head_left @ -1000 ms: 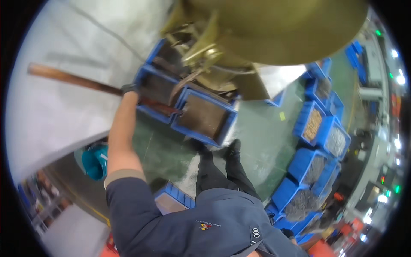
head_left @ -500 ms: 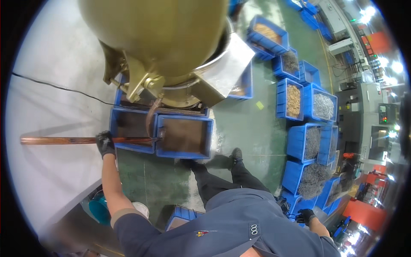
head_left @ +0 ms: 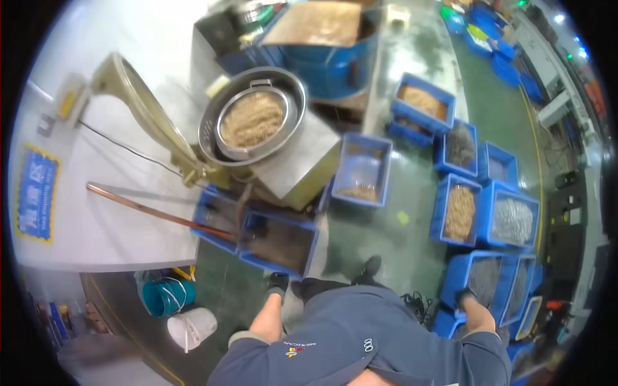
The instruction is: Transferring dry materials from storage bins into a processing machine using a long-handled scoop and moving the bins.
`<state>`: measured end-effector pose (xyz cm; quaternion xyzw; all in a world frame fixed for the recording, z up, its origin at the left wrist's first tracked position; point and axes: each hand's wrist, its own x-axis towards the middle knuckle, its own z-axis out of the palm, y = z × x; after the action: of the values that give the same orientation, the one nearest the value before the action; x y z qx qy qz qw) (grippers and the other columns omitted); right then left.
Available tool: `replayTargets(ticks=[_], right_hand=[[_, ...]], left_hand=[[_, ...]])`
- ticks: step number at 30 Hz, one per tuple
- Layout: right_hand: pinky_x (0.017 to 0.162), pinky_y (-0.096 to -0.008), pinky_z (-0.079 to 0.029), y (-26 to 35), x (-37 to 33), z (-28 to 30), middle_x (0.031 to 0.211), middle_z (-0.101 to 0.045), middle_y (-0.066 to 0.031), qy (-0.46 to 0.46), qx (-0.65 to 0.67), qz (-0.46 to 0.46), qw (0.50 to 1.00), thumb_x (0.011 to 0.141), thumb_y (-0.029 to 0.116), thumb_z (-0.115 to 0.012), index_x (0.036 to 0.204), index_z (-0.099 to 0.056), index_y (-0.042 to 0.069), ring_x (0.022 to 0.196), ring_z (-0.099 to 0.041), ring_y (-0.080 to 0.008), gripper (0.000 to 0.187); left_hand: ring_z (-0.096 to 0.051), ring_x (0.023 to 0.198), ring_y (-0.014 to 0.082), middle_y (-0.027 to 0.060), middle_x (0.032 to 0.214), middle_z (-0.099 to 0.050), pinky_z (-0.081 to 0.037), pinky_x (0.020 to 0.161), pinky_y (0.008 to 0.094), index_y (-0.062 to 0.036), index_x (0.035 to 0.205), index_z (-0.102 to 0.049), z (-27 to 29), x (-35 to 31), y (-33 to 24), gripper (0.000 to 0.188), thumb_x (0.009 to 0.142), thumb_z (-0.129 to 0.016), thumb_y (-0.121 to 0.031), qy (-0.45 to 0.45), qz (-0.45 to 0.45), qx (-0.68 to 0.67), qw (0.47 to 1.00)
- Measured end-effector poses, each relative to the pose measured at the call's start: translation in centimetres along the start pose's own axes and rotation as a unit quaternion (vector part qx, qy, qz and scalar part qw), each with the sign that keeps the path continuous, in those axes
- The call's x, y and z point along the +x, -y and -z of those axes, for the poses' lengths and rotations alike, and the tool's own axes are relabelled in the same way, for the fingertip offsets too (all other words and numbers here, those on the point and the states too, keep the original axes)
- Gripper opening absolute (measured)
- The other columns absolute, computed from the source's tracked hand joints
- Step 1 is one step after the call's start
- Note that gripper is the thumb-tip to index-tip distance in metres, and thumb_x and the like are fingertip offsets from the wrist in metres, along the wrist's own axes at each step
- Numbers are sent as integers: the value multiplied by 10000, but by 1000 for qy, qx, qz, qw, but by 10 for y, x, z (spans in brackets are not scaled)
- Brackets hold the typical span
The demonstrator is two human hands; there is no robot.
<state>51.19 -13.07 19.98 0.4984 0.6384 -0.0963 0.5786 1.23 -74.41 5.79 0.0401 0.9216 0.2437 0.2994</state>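
My left hand (head_left: 277,282), in a black glove, hangs close to the near edge of a blue bin (head_left: 275,269) with dark brown contents; its fingers are blurred. In a black glove too, my right hand (head_left: 465,296) is low at the right, nearest to a blue crate (head_left: 456,273) of dark grey pieces; I cannot make out its fingers. A long reddish-brown handle (head_left: 138,207) leans with its lower end in the other dark-filled bin (head_left: 205,222). Above stands a machine with an open steel bowl (head_left: 205,132) full of tan granules (head_left: 254,119), its olive lid (head_left: 145,106) swung back.
Another blue bin (head_left: 386,164) with some tan material stands right of the machine. Several blue crates of tan, silvery (head_left: 513,219) and grey pieces line the right. A teal bucket (head_left: 158,299) and a white bucket (head_left: 193,327) sit on the left. A cable (head_left: 129,147) runs behind the lid.
My left hand has let go of the handle and come down towards my body. The olive lid, earlier over the bowl, is now tilted back to the left. The view has shifted.
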Motion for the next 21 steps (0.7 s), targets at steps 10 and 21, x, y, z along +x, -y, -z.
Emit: replayTargets(ticks=[10, 21], right_hand=[[690, -358, -529, 418, -98, 366, 867, -700, -129, -265, 314, 592, 693, 865, 337, -625, 1011, -701, 87, 742, -668, -230, 300], [679, -368, -519, 410, -93, 472, 862, -692, -124, -92, 411, 517, 746, 893, 271, -565, 974, -662, 66, 753, -670, -211, 241]], left_hand=[[-650, 862, 345, 158, 916, -685, -503, 763, 477, -107, 893, -703, 41, 87, -199, 272, 857, -542, -323, -76, -223, 106, 966], [-652, 601, 210, 125, 711, -678, -511, 551, 326, -68, 873, -664, 44, 112, -265, 401, 941, -531, -440, 26, 197, -234, 952]])
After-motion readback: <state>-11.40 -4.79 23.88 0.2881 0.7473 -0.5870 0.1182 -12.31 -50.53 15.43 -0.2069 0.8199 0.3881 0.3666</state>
